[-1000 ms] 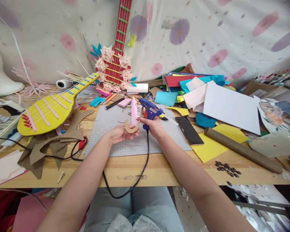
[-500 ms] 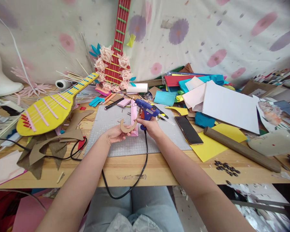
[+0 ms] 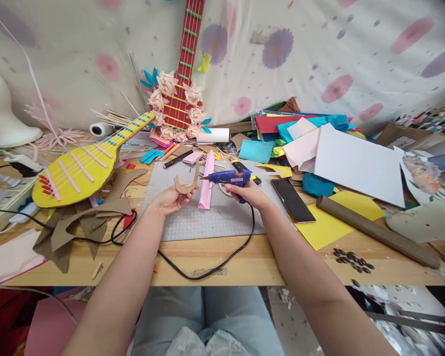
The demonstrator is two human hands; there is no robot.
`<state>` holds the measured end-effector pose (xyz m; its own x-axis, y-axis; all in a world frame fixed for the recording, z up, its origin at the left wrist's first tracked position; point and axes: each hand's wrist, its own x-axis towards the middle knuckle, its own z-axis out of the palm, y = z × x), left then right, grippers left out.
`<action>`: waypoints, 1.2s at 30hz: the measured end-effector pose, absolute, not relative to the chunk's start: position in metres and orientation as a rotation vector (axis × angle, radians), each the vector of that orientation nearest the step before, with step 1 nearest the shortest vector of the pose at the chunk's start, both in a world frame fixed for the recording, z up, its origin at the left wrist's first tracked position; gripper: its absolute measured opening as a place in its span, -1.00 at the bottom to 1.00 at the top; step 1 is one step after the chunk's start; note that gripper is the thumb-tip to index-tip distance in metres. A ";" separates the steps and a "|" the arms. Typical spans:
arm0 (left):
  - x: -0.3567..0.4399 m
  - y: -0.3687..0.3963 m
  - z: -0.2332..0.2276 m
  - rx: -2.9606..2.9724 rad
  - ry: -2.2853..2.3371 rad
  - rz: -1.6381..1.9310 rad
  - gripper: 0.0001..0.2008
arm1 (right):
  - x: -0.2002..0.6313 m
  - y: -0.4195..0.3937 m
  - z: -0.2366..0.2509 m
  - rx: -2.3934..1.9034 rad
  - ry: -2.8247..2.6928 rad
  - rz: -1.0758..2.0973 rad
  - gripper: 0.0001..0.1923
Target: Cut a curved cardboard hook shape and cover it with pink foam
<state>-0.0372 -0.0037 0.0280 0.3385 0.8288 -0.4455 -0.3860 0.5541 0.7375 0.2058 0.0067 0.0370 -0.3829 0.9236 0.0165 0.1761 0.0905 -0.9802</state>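
Observation:
A curved, hook-shaped strip of brown cardboard (image 3: 186, 188) is held in my left hand (image 3: 173, 200), fingers closed round its lower bend. My right hand (image 3: 252, 193) grips a blue hot glue gun (image 3: 228, 177), its nozzle pointing left toward the cardboard strip's upright side. A black cord hangs from the gun's handle. Between my hands a folded pink paper strip (image 3: 206, 185) lies on the grey cutting mat (image 3: 222, 222). Whether the nozzle touches the cardboard I cannot tell.
A yellow paper guitar (image 3: 74, 175) lies to the left; a red one with paper roses (image 3: 178, 106) leans on the back curtain. A phone (image 3: 292, 200), coloured papers, a brown tube (image 3: 374, 231) and small dark beads (image 3: 352, 260) are on the right.
My right hand has moved right with the glue gun, which now points more level to the left. My left hand has shifted slightly left with the cardboard, uncovering more pink strip.

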 end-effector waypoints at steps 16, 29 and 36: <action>-0.036 -0.001 0.022 0.590 0.947 0.839 -0.86 | 0.197 0.005 0.034 -1.175 -1.857 1.221 -0.65; -0.036 0.000 0.018 0.666 0.963 0.816 -0.88 | 0.200 0.006 0.034 -1.232 -1.816 1.180 -0.66; -0.035 -0.002 0.021 0.688 0.979 0.787 -0.86 | 0.205 0.012 0.028 -1.181 -1.798 1.150 -0.65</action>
